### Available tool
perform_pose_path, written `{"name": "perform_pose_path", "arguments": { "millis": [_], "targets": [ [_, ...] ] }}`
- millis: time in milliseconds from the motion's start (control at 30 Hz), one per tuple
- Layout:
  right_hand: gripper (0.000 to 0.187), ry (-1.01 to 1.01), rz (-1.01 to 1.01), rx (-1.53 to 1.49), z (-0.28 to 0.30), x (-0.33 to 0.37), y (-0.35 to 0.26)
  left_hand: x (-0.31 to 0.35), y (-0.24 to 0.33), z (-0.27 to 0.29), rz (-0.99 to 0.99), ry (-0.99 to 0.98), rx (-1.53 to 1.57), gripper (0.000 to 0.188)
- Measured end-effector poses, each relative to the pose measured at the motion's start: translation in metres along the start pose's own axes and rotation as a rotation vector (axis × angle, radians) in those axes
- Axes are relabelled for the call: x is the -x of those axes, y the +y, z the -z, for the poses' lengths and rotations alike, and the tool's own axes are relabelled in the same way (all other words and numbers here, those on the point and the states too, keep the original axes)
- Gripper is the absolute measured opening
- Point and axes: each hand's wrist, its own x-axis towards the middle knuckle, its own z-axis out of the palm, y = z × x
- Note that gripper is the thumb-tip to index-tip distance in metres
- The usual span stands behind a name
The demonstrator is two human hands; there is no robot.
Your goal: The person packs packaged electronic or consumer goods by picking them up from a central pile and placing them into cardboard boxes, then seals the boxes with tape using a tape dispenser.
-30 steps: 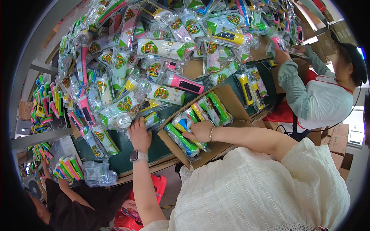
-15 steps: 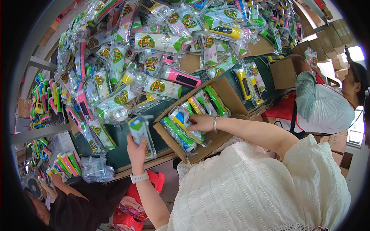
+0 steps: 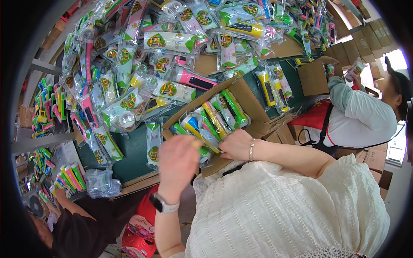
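Packing bench, seen from above: the left hand [image 3: 178, 165], blurred, is raised just in front of the cardboard box [image 3: 247, 101], and whether it grips anything cannot be told; the right hand [image 3: 235, 145] rests loosely curled on the bagged torches [image 3: 215, 120] lying in that box. The box looks partly filled with several packets side by side, while a large heap of bagged torches [image 3: 167, 64] on the green table [image 3: 133, 159] remains unpacked

The box [image 3: 241, 96] is brown; packets [image 3: 217, 118] in it are green, yellow and blue. The table [image 3: 133, 155] beside the box is dark green.
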Motion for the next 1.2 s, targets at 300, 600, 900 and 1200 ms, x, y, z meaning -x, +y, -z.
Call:
{"name": "perform_pose_path", "arguments": {
  "millis": [300, 600, 900, 1200],
  "targets": [
    [0.019, 0.251, -0.062, -0.128, -0.014, 0.019, 0.011, -0.036, 0.004, -0.063, -0.213, -0.394, 0.07, 0.019],
    [0.019, 0.721, 0.13, -0.074, 0.009, 0.067, 0.023, -0.046, 0.025, -0.06, -0.345, -0.13, 0.305, 0.02],
    [0.016, 0.712, 0.136, -0.028, 0.031, 0.114, 0.051, -0.047, -0.013, -0.047, -0.256, -0.008, 0.207, 0.013],
    [0.008, 0.539, 0.04, -0.609, 0.022, 0.128, 0.081, -0.038, -0.035, -0.02, 0.091, -0.131, 0.413, 0.011]
  ]
}}
